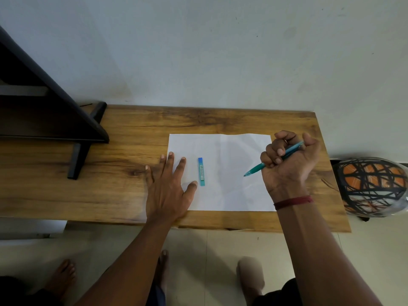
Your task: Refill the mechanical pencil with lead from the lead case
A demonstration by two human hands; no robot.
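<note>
Mechanical pencil (256, 170), teal, sits in your right hand (289, 166). The fingers curl tightly round its barrel. Its tip points down and left over the white sheet of paper (231, 195), and its rear end pokes out past your thumb. The lead case (201, 171), a slim blue-green stick, lies flat on the paper, well apart from that hand. Your left hand (167, 193) lies flat with fingers straight and spread, partly on the paper, partly on the wooden table (88, 195). Its thumb (191, 187) rests just beside the case's near end.
</note>
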